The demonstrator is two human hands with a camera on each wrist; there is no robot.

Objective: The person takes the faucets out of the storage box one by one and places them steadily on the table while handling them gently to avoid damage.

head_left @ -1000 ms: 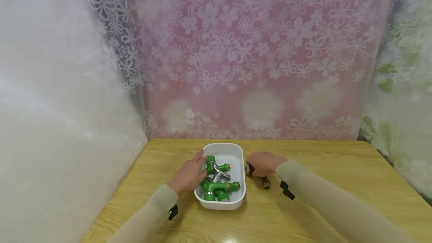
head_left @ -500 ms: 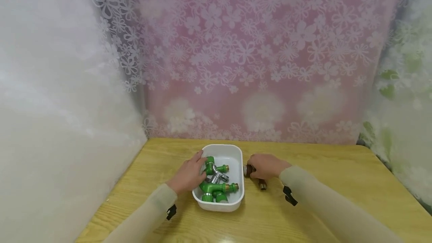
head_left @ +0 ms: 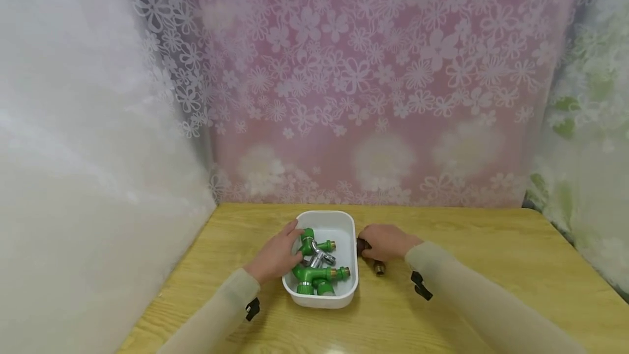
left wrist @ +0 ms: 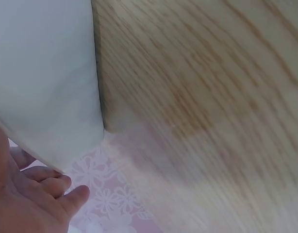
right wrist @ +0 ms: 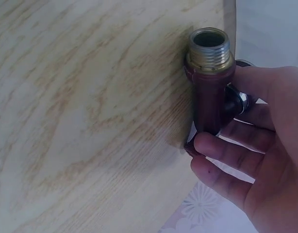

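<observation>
My left hand [head_left: 276, 254] holds the left rim of a white plastic tub [head_left: 346, 228], its thumb reaching inside near the green taps. Several green taps with brass-coloured threads lie in the tub, one of them a long-spouted green tap [head_left: 314, 273] near the front. A silver metal tap part [head_left: 316, 257] lies among them. Just outside the tub's right wall, my right hand [head_left: 388, 242] grips a dark brown tap [right wrist: 209, 104]. That tap's threaded metal inlet [right wrist: 210, 51] faces the right wrist camera; the fingers partly cover its body.
The tub stands on a wood-grain table [head_left: 452, 234]. A pink floral curtain [head_left: 373, 97] hangs behind the table, with a pale sheet [head_left: 98, 152] along the left side and another curtain [head_left: 585, 124] on the right.
The brown tap has turned slightly in my right hand, its free threaded end shifting a little to the left, still beside the tub. My left hand keeps its place on the rim.
</observation>
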